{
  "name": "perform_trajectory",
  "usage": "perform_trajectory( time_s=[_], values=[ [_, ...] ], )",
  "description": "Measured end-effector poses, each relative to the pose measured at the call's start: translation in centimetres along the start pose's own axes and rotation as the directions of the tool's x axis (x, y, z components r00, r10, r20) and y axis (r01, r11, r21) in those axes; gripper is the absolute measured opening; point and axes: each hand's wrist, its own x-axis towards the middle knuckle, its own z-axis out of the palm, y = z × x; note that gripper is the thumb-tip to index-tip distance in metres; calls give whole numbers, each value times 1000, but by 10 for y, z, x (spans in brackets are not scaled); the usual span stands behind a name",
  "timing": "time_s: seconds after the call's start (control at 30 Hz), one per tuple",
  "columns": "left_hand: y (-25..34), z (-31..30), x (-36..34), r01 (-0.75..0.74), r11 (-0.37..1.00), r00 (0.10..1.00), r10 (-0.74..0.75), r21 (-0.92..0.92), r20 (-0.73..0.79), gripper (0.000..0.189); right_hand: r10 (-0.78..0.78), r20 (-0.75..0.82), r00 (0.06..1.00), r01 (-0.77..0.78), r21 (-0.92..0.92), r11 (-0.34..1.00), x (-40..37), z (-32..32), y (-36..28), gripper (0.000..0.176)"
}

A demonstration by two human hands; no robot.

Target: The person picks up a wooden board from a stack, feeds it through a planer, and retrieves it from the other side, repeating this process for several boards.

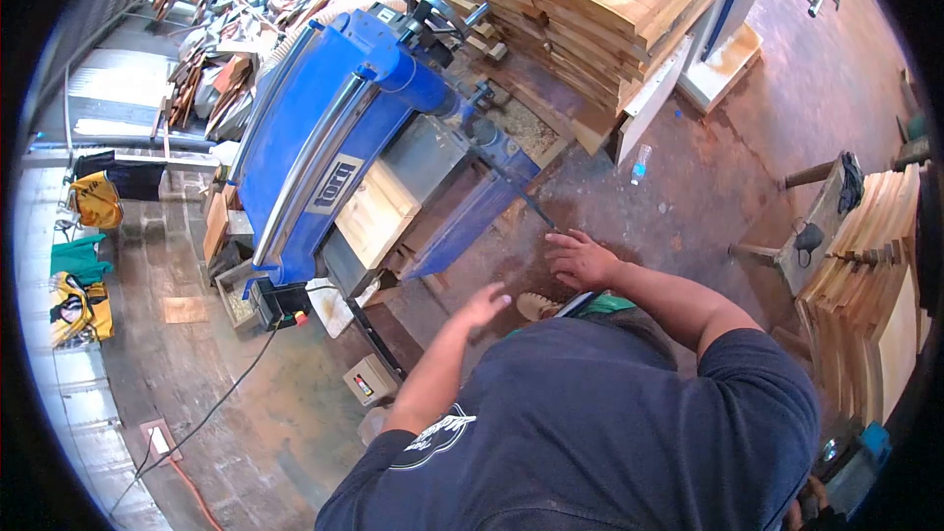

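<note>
My right hand [582, 261] is held out in front of my body with its fingers apart. Its fingertips are right at the end of a dark lever [526, 199] that sticks out from a blue planer [324, 138]. My left hand [482, 306] hovers near my belly, fingers stretched out and holding nothing. A pale wooden board [378, 214] lies on the planer's metal bed [430, 159], partly under the blue hood. A handwheel [438, 8] sits on top of the machine.
Tall stacks of wooden panels [590, 15] stand behind the planer and at the right [855, 295]. A wooden stool [816, 226] and a plastic bottle [641, 165] are to my right. A black cable [221, 403] crosses the floor at left. Another person's hand [811, 501] shows at lower right.
</note>
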Motion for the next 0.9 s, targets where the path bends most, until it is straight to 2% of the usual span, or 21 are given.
perform_trajectory(
  time_s=[0.07, 0.13, 0.17, 0.23, 0.3, 0.37, 0.4, 0.5, 0.57, 0.6, 0.67, 0.7, 0.77, 0.9],
  values=[
    [-7, 24, -7, -2, 1000, 1000, 2, 21, 1, 59, -7, -6, 1000, 7, 0, 1000, 0, -1, 0, 17],
    [2, 30, -24, 106, 993, 984, -97, -51, 151, 59, -4, 14, 1000, 4, -10, 1000, 2, -2, -1, 17],
    [-16, 41, -29, 112, 992, 984, -103, -56, 145, 59, -13, 18, 1000, 13, -6, 1000, 2, -3, -1, 17],
    [-71, 62, -33, 149, 916, 966, -55, -371, 253, 59, -16, -8, 1000, 16, -3, 1000, 2, -3, -1, 17],
    [-14, 27, -85, 1, 968, 924, 95, -250, 370, 61, -19, -5, 1000, 19, 7, 1000, 4, -7, -3, 16],
    [-36, 56, -106, -180, 910, 906, 301, -373, 296, 64, -21, 1, 1000, 21, 17, 1000, 4, -6, -3, 16],
    [-37, 61, -113, -179, 907, 912, 299, -380, 283, 64, -12, 8, 1000, 11, 18, 1000, 4, -4, -1, 16],
    [-33, 71, -133, 79, 951, 984, -26, -299, 177, 53, -11, 17, 1000, 10, 20, 1000, 5, -3, 1, 15],
    [-27, 76, -146, 265, 926, 964, -247, -269, 100, 46, -18, 23, 1000, 18, 26, 999, 5, -3, -1, 14],
    [-17, 73, -148, 266, 922, 964, -250, -281, 92, 46, -15, 32, 999, 14, 12, 1000, 5, -3, -2, 14],
    [-2, 68, -143, 391, 918, 917, -395, -74, -50, 34, -22, 50, 999, 22, -8, 1000, 7, -5, 0, 13],
    [-9, 74, -145, 391, 916, 916, -396, -87, -54, 34, -21, 51, 998, 21, -13, 1000, 7, -4, 0, 14],
    [-24, 85, -152, 198, 980, 939, -199, -32, -282, 32, -27, 60, 998, 28, -21, 999, 8, -5, 0, 14],
    [-21, 86, -148, 216, 976, 938, -210, -9, -276, 39, 6, 105, 995, -4, -20, 1000, 9, -6, -2, 19]
  ],
)
